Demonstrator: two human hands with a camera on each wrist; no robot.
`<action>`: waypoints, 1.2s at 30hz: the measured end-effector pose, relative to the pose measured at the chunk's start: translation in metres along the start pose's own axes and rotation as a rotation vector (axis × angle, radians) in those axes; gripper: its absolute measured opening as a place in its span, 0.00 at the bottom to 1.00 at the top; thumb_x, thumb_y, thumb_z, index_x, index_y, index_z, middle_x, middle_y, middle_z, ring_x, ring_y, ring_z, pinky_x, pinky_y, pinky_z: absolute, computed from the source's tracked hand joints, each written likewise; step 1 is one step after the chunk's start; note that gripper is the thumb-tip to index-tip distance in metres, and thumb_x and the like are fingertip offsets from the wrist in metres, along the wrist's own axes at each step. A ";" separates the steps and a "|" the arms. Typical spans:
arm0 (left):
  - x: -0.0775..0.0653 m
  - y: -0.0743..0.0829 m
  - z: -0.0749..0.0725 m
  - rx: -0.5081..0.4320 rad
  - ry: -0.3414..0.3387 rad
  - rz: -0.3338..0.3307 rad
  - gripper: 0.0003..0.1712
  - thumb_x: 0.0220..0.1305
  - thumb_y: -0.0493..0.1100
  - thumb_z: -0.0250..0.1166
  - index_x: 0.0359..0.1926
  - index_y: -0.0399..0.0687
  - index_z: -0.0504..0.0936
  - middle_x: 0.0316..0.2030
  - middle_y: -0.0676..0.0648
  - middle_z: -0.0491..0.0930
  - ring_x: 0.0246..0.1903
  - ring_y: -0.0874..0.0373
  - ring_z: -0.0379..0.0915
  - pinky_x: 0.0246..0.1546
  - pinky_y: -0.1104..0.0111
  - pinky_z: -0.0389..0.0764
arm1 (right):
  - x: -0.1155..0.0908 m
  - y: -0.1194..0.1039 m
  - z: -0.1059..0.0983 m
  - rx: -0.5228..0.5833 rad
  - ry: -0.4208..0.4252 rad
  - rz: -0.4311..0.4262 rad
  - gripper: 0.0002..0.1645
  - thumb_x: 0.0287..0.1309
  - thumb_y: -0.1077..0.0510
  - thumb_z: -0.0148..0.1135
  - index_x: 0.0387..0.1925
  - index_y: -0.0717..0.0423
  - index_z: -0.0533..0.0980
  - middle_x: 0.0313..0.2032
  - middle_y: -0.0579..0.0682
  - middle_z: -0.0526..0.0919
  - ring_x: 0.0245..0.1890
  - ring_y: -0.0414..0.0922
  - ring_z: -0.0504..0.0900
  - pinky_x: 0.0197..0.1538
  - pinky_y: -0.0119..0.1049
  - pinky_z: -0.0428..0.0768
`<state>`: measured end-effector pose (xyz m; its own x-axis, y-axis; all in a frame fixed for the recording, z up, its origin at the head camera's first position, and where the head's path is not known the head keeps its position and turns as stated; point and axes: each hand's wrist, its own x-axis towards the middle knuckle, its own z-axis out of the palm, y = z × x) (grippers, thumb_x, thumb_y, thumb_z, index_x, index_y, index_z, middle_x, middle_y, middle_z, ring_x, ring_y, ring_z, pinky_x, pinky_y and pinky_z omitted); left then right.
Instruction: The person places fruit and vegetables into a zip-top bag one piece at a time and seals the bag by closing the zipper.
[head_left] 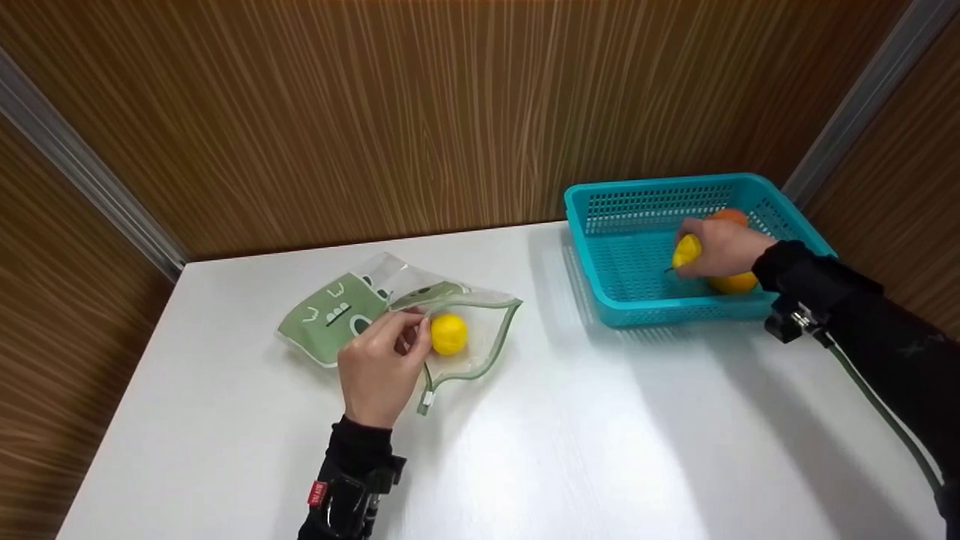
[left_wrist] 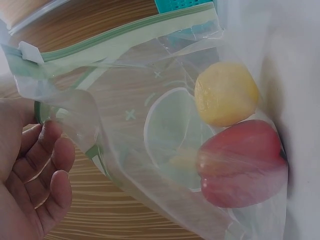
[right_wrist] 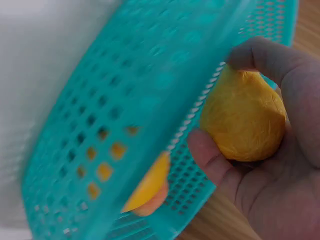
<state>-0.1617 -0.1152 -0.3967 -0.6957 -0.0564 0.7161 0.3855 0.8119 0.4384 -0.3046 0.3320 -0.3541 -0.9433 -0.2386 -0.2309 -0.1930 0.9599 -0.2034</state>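
Note:
My left hand pinches the rim of a clear zip bag with green cartoon print; its mouth gapes open. Inside lies a yellow fruit, and the left wrist view also shows a red bell pepper beside it through the plastic. Over at the right, my right hand grips a yellow pear with a thin dark stem, held within the teal basket. Fingers and thumb wrap around the pear's sides.
In the basket, partly behind my right hand, are an orange fruit and another yellow fruit. Wood-grain panels rise behind the white table and on both sides. A green cable runs along the right sleeve.

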 end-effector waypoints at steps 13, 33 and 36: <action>0.002 -0.002 0.003 -0.012 0.010 0.014 0.04 0.55 0.42 0.67 0.29 0.48 0.85 0.21 0.52 0.81 0.19 0.64 0.73 0.20 0.73 0.72 | -0.023 -0.065 -0.007 0.078 0.144 -0.131 0.28 0.51 0.50 0.66 0.54 0.48 0.68 0.46 0.55 0.73 0.42 0.49 0.72 0.41 0.39 0.77; 0.002 -0.003 0.005 -0.007 0.016 0.012 0.04 0.55 0.42 0.67 0.29 0.47 0.85 0.20 0.52 0.81 0.19 0.63 0.73 0.20 0.73 0.71 | -0.039 -0.168 0.050 0.339 0.181 -0.408 0.28 0.48 0.49 0.70 0.51 0.42 0.69 0.45 0.46 0.75 0.43 0.44 0.72 0.43 0.36 0.76; 0.004 -0.003 0.005 -0.013 0.018 0.016 0.04 0.55 0.42 0.67 0.29 0.47 0.85 0.21 0.52 0.81 0.19 0.63 0.73 0.20 0.73 0.72 | -0.036 -0.182 0.062 0.421 0.194 -0.455 0.26 0.48 0.50 0.70 0.50 0.42 0.70 0.44 0.43 0.76 0.42 0.43 0.73 0.43 0.36 0.76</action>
<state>-0.1685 -0.1154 -0.3983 -0.6786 -0.0540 0.7325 0.4045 0.8050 0.4341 -0.2192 0.1571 -0.3681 -0.8317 -0.5387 0.1343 -0.4994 0.6204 -0.6048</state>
